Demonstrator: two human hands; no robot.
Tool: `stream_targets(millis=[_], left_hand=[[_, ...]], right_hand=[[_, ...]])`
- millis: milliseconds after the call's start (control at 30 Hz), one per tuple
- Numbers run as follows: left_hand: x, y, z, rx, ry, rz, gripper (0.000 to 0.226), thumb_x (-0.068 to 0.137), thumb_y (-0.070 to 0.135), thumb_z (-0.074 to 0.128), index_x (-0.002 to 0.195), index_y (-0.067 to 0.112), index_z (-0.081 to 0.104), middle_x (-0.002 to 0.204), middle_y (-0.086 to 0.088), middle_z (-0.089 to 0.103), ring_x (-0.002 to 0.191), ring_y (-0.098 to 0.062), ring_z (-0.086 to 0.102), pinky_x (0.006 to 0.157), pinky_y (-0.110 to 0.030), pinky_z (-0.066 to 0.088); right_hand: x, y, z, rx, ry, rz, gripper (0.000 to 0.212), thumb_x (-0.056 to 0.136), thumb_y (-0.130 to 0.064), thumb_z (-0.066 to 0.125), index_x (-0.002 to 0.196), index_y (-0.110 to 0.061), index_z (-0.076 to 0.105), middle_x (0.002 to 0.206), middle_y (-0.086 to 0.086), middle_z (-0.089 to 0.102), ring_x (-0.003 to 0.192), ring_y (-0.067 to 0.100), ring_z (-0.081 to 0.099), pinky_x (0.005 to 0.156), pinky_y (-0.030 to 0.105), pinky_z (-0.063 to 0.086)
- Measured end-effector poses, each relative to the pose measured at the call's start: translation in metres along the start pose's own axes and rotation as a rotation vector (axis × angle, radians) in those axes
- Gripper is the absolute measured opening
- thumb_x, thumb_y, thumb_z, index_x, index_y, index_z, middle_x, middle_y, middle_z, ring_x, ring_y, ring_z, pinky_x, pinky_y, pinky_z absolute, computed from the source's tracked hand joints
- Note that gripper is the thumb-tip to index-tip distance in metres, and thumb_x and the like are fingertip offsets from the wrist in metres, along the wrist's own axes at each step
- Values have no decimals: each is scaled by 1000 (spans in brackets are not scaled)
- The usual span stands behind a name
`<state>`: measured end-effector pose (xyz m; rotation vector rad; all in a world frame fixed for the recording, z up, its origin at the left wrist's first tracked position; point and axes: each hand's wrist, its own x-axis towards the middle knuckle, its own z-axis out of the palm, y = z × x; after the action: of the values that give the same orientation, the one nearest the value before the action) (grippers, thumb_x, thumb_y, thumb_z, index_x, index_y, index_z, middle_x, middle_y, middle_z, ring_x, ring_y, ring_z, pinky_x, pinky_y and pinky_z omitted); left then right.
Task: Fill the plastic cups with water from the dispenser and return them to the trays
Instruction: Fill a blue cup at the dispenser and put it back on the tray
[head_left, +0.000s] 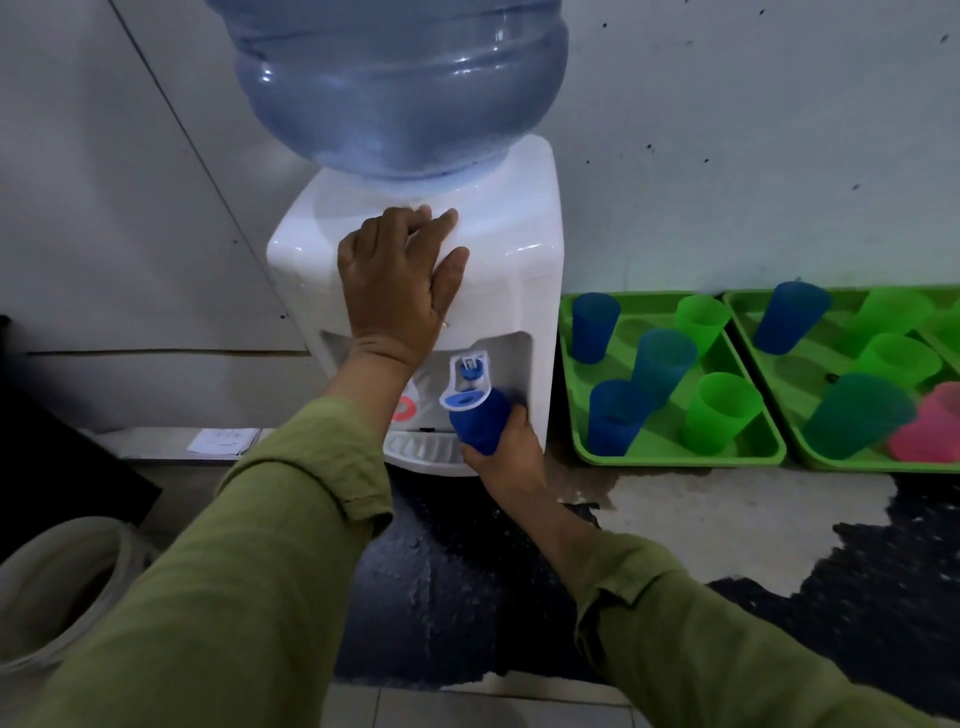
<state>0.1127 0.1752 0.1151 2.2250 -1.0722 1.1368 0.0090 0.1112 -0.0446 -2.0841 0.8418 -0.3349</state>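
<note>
A white water dispenser (514, 291) stands against the wall with a large blue bottle (400, 88) on top. My left hand (400, 280) lies flat on the dispenser's upper front, fingers spread, holding nothing. My right hand (506, 449) grips a blue plastic cup (480, 421) and presses it against the blue tap lever (465, 387), above the drip tray (421, 449). To the right, a green tray (670, 454) holds blue and green cups, such as one blue cup (595, 327). A second green tray (748, 312) carries blue, green and pink cups.
A red tap (405, 408) sits left of the blue one. A white bucket (57, 587) stands at lower left. A folded paper (223, 441) lies left of the dispenser. The counter surface (701, 514) is worn, patchy black and white.
</note>
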Motion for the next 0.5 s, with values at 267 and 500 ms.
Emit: stream_targets(millis=[267, 500], left_hand=[[-1, 0, -6, -73, -55, -24, 43, 95, 41, 41, 121, 14, 60, 115, -11, 60, 105, -31, 55, 90, -41, 35], [-21, 13, -16, -301, 43, -114, 32, 88, 21, 59, 115, 5, 62, 123, -11, 59, 119, -29, 51, 106, -44, 32]], right_hand=[[-2, 3, -6, 53, -38, -7, 67, 75, -31, 76, 125, -8, 39, 131, 11, 52, 118, 28, 53, 98, 39, 46], [-2, 1, -14, 18, -84, -1, 75, 74, -31, 77, 132, -7, 35, 134, 12, 51, 120, 29, 52, 100, 36, 44]])
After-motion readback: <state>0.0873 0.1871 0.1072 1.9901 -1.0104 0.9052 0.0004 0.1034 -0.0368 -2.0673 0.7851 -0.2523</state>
